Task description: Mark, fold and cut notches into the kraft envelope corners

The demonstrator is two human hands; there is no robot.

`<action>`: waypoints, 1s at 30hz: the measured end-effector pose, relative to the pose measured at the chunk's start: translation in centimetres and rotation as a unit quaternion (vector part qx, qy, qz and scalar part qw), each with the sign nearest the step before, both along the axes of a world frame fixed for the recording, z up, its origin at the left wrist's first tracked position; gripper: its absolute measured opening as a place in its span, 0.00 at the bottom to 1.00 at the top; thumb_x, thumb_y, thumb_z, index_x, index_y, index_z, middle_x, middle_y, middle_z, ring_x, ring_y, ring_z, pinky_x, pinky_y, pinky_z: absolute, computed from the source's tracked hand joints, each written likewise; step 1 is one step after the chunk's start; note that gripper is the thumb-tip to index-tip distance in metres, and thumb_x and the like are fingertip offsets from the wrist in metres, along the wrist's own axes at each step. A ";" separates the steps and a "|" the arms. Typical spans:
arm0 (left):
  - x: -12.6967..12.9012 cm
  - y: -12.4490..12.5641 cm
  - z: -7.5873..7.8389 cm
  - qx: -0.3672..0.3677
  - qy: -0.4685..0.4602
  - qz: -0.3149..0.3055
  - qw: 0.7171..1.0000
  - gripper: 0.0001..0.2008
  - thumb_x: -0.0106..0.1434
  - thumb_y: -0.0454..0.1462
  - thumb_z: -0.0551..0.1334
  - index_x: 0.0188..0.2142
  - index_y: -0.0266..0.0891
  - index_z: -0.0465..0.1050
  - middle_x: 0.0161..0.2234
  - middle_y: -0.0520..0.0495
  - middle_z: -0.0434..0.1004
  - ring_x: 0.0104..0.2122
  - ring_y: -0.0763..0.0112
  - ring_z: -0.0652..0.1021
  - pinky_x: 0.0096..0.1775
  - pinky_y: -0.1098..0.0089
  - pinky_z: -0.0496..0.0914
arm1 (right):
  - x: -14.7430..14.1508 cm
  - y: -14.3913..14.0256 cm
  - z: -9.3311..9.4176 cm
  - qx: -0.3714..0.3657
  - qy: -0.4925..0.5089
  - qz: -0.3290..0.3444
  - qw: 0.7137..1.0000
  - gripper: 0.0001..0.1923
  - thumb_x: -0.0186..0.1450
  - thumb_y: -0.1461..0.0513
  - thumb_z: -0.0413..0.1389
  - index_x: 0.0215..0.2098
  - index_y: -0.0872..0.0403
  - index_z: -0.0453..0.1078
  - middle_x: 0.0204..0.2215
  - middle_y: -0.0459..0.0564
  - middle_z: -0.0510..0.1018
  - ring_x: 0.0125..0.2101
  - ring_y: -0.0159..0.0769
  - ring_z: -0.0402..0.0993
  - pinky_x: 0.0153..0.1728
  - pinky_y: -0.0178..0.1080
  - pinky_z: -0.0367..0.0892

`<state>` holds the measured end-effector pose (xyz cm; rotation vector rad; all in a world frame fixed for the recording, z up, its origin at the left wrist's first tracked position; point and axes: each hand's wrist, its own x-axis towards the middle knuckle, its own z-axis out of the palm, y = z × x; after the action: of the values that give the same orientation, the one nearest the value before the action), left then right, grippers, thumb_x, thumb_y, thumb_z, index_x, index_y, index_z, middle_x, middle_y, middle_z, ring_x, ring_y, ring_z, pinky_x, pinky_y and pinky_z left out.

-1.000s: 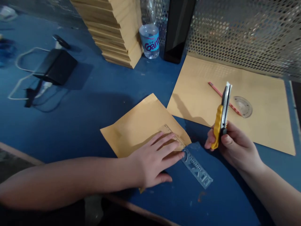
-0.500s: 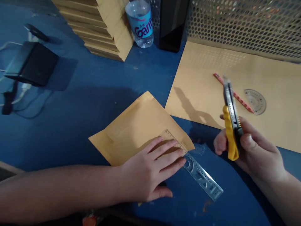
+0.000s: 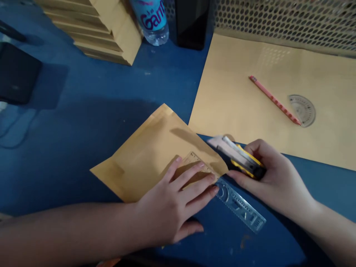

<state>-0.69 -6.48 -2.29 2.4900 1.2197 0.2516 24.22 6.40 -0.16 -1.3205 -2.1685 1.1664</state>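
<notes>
My left hand (image 3: 178, 200) lies flat with its fingers spread, pressing a clear plastic ruler (image 3: 240, 207) onto a folded piece of brown paper (image 3: 155, 148). Part of the ruler is under my fingers, and the rest sticks out past the paper's right corner over the blue table. In my right hand (image 3: 275, 178) is a yellow and black box cutter (image 3: 240, 157), its blade out and pointing left. The blade hovers just above the paper's upper right edge, apart from the ruler.
A large brown sheet (image 3: 228, 85) at the right bears a red pencil (image 3: 275, 100) and a clear protractor (image 3: 303, 110). Behind stand a stack of folded brown paper (image 3: 111, 40), a water bottle (image 3: 154, 22) and a dark phone (image 3: 191, 24). A black box (image 3: 18, 74) sits at the left.
My right hand has turned the box cutter from upright to pointing left and brought it left toward the paper. My left hand stays on the ruler. The view has shifted slightly.
</notes>
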 end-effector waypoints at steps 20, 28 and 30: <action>-0.4 0.1 0.0 -0.024 0.017 -0.022 0.999 0.34 0.73 0.57 0.63 0.72 0.47 0.66 0.74 0.51 0.64 0.73 0.46 0.54 0.74 0.45 0.33 | 2.5 0.7 -0.3 0.061 -0.016 0.059 0.996 0.08 0.69 0.54 0.64 0.38 0.43 0.69 0.20 0.40 0.73 0.16 0.32 0.63 0.15 0.38 0.57; 0.0 -0.1 0.0 -0.026 0.032 -0.010 0.999 0.35 0.71 0.58 0.64 0.72 0.50 0.66 0.73 0.53 0.64 0.73 0.49 0.54 0.74 0.44 0.33 | 3.0 0.7 0.1 0.010 -0.102 0.081 0.991 0.10 0.68 0.52 0.64 0.40 0.46 0.71 0.25 0.42 0.78 0.22 0.35 0.72 0.20 0.37 0.66; 0.0 -0.2 0.0 -0.028 0.032 -0.007 0.999 0.35 0.71 0.58 0.65 0.72 0.50 0.66 0.74 0.53 0.64 0.74 0.49 0.54 0.74 0.44 0.33 | 3.1 0.6 0.2 0.014 -0.105 0.085 0.991 0.12 0.68 0.50 0.64 0.40 0.46 0.70 0.24 0.41 0.77 0.21 0.34 0.70 0.19 0.37 0.65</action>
<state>-0.66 -6.69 -2.33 2.4755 1.2164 0.1345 27.29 7.04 0.01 -1.3198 -2.4813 1.0967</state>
